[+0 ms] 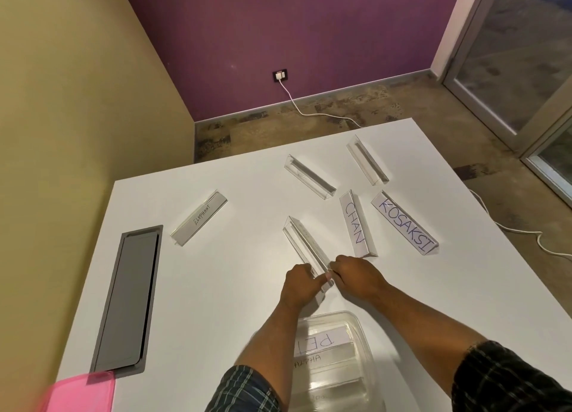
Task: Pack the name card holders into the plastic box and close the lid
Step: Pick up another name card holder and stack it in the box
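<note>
Several clear name card holders lie on the white table [216,288]. My left hand [298,285] and my right hand [356,275] both grip the near end of a blank holder [301,244] at mid table. Others lie beyond: ELEPHANT [199,218], CHAN [356,223], KOSAKSI [405,223], and two blank ones [309,176] [366,159]. The clear plastic box [362,334] stands open near me, between my forearms, with holders marked PE and ALPHA inside. The pink lid [80,393] lies at the table's near left corner.
A grey cable hatch [130,297] is set into the table on the left. A white cable [309,108] runs from a wall socket across the floor past the table's right side. A glass door [526,56] stands at the far right.
</note>
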Motion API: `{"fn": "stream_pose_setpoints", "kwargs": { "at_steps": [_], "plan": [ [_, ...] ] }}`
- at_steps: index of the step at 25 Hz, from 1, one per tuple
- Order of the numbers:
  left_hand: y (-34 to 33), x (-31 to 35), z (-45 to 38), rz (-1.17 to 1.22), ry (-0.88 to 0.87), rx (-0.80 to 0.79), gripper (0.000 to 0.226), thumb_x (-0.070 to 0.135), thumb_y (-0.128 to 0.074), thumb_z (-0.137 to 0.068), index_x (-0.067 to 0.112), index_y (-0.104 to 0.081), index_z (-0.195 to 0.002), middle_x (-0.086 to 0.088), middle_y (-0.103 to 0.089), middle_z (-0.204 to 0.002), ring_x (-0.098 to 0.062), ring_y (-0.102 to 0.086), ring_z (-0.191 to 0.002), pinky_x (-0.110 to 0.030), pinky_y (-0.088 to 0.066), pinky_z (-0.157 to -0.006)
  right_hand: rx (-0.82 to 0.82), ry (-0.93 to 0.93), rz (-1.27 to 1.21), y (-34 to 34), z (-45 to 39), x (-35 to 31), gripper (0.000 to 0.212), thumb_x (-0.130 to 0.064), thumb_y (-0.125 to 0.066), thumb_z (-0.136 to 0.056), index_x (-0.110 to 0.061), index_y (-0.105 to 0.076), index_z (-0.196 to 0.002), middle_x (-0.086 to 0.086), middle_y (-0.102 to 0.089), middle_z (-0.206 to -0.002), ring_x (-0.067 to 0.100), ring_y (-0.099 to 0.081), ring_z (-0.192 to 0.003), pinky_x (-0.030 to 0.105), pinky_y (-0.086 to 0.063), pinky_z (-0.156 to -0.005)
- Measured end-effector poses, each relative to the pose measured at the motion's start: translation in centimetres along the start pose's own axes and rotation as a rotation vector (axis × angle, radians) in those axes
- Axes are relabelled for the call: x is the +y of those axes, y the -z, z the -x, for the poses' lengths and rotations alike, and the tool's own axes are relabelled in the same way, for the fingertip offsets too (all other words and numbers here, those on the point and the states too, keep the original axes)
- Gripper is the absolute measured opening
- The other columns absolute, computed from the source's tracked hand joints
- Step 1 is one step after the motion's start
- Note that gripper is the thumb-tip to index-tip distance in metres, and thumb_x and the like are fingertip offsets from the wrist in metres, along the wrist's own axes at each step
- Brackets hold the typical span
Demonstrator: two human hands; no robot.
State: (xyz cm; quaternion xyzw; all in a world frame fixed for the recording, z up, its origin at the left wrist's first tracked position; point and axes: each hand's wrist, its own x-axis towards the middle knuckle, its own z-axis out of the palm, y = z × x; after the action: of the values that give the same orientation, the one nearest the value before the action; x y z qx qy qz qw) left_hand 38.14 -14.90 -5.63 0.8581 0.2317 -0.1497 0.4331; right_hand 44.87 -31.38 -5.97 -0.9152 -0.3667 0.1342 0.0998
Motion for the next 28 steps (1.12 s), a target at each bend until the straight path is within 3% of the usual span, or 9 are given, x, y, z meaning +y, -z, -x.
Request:
{"fn": "stream_pose_setpoints", "kwargs": {
  "at_steps": [3, 6, 8, 11, 14, 18, 21, 24, 28],
  "plan": [
    [1.3, 0.1, 0.5, 0.19, 0.042, 0.02, 0.051, 0.047, -0.077, -0.083, 0.012, -0.045, -0.064, -0.008, -0.042, -0.063, -0.017, -0.044, -0.058, -0.031, -0.036, -0.062, 0.016, 0.043, 0.057, 1.4, 0.0, -1.2, 0.029, -0.027, -0.042, -0.103, -0.01, -0.065, -0.101, 0.009, -0.063, -0.094, 0.029, -0.064, -0.083, 0.036, -0.044, -0.063],
    [2.8, 0.2, 1.4, 0.314, 0.114, 0.012, 0.062, 0.054, -0.077, -0.08, -0.001, -0.054, -0.064, -0.01, -0.063, -0.065, -0.028, -0.07, -0.071, -0.036, -0.055, -0.071, -0.014, 0.087, 0.111, 2.7, 0.2, -2.7, 0.026, -0.022, -0.043, -0.101, -0.007, -0.064, -0.104, 0.011, -0.063, -0.099, 0.031, -0.064, -0.086, 0.034, -0.04, -0.064],
    [3.4, 0.1, 2.3, 0.342, 0.135, 0.024, 0.065, 0.056, -0.078, -0.078, -0.007, -0.067, -0.07, -0.012, -0.074, -0.072, -0.028, -0.075, -0.077, -0.038, -0.06, -0.077, -0.04, 0.119, 0.147, 3.3, 0.6, -3.7, 0.023, -0.019, -0.046, -0.1, -0.006, -0.063, -0.107, 0.012, -0.063, -0.102, 0.032, -0.064, -0.088, 0.034, -0.041, -0.066],
    [4.3, 0.2, 4.0, 0.448, 0.154, 0.028, 0.044, 0.041, -0.082, -0.078, 0.006, -0.061, -0.06, -0.011, -0.067, -0.065, -0.023, -0.066, -0.063, -0.038, -0.059, -0.07, -0.043, 0.174, 0.236, 4.1, 1.6, -5.4, 0.025, -0.016, -0.048, -0.098, -0.005, -0.063, -0.115, 0.012, -0.065, -0.108, 0.032, -0.065, -0.091, 0.037, -0.049, -0.071],
    [5.9, 0.1, 5.8, 0.552, 0.166, -0.001, 0.028, 0.017, -0.079, -0.078, 0.009, -0.058, -0.06, -0.008, -0.05, -0.056, -0.017, -0.048, -0.047, -0.029, -0.045, -0.054, 0.024, 0.28, 0.266, 4.4, 2.8, -6.8, 0.027, -0.021, -0.049, -0.101, -0.005, -0.064, -0.116, 0.012, -0.069, -0.107, 0.032, -0.068, -0.09, 0.038, -0.052, -0.07],
    [8.5, -0.6, 7.9, 0.596, 0.148, -0.025, 0.007, 0.005, -0.072, -0.08, 0.001, -0.073, -0.074, -0.013, -0.06, -0.063, -0.024, -0.059, -0.061, -0.027, -0.049, -0.058, 0.082, 0.34, 0.122, 5.5, 3.5, -7.5, 0.037, -0.044, -0.05, -0.103, -0.017, -0.069, -0.119, 0.004, -0.072, -0.107, 0.023, -0.069, -0.094, 0.033, -0.056, -0.073],
    [10.3, -1.1, 9.3, 0.608, 0.188, -0.026, 0.012, 0.006, -0.072, -0.076, -0.002, -0.074, -0.084, -0.013, -0.069, -0.069, -0.028, -0.072, -0.074, -0.029, -0.056, -0.068, 0.087, 0.206, -0.076, 6.9, 3.8, -7.2, 0.035, -0.045, -0.056, -0.1, -0.02, -0.071, -0.12, 0.0, -0.073, -0.109, 0.019, -0.069, -0.094, 0.034, -0.055, -0.079],
    [11.9, -1.6, 10.3, 0.61, 0.199, -0.041, 0.004, 0.003, -0.067, -0.079, 0.0, -0.069, -0.079, -0.003, -0.061, -0.055, -0.024, -0.073, -0.064, -0.027, -0.054, -0.063, 0.264, -0.046, -0.365, 7.8, 4.4, -5.6, 0.04, -0.04, -0.071, -0.091, -0.022, -0.064, -0.127, -0.002, -0.068, -0.114, 0.011, -0.067, -0.085, 0.034, -0.055, -0.081],
    [13.3, -2.8, 11.6, 0.614, 0.211, -0.111, 0.01, -0.003, -0.056, -0.086, -0.003, -0.066, -0.082, -0.001, -0.052, -0.055, -0.02, -0.063, -0.048, -0.033, -0.05, -0.069, 0.244, -0.116, -0.62, 7.9, 5.6, -3.5, 0.087, -0.045, -0.086, -0.074, -0.043, -0.037, -0.145, -0.015, -0.044, -0.135, 0.004, -0.059, -0.103, 0.027, -0.052, -0.08]
  ]
}}
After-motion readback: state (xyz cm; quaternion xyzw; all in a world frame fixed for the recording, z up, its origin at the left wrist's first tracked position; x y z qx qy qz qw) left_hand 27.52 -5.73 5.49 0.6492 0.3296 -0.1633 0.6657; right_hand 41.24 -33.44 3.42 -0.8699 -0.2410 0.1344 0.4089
